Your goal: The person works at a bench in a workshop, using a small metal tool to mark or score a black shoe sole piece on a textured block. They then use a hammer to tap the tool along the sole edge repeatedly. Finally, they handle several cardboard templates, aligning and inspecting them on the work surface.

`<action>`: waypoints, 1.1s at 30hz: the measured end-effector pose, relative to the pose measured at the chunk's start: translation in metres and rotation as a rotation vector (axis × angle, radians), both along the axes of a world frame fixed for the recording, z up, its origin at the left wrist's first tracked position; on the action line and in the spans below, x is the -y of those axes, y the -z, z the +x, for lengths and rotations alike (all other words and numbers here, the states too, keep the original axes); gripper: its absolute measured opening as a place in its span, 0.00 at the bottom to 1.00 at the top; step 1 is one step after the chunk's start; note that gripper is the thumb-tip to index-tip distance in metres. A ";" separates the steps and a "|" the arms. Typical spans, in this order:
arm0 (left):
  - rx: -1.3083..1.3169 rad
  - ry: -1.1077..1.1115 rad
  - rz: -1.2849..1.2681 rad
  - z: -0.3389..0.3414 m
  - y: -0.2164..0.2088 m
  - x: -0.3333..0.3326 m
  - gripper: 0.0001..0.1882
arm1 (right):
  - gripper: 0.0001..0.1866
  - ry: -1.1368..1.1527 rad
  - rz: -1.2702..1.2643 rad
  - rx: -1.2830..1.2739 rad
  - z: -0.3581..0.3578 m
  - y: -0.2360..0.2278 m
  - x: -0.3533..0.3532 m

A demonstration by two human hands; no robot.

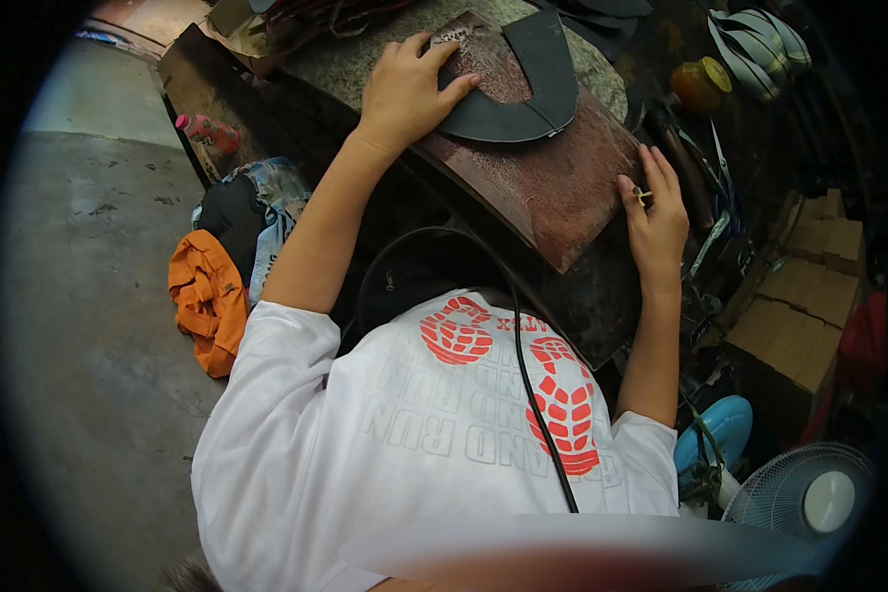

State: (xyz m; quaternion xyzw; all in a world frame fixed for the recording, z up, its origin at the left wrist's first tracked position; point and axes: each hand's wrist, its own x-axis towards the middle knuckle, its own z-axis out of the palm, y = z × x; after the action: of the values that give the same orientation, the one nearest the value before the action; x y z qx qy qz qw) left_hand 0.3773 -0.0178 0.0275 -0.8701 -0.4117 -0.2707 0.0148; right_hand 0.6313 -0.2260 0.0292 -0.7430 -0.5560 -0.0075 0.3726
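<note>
Head view: the left hand (409, 94) lies at the far middle on a dark grey U-shaped piece (508, 120), its fingers spread and its thumb apart from them, reaching over the inner edge. The piece rests with its curve towards the near side and its two arms pointing away; the left arm is partly under the hand. Beneath it is a reddish-brown board (553, 187), which lies over a pale, speckled stone slab (607, 84). The right hand (656, 227) is at the board's right edge, thumb and fingers a little apart around a small yellowish thing (644, 198); whether they grip it I cannot tell.

To the far right stands an orange jar (696, 87) with a yellow lid. Nearer on that side are brown cardboard pieces (794, 311) and a white fan (799, 498). On the left are a pink bottle (207, 132) and orange cloth (207, 296).
</note>
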 end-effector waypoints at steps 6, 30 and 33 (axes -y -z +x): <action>0.068 0.027 0.008 0.007 -0.005 0.022 0.27 | 0.21 0.026 0.050 -0.082 0.007 0.013 0.015; -0.065 0.838 -0.139 0.030 -0.035 0.038 0.21 | 0.07 -0.101 0.237 -0.239 -0.004 -0.024 0.014; -0.041 0.886 -0.050 0.030 -0.038 0.033 0.18 | 0.09 -0.154 0.218 -0.095 -0.012 -0.030 0.010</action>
State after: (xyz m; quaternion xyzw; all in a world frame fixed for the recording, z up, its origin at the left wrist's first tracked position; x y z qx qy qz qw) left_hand 0.4075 -0.0508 0.0654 -0.9678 -0.0051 -0.2235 -0.1156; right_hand 0.6197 -0.2362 0.0596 -0.6528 -0.5890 -0.0038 0.4763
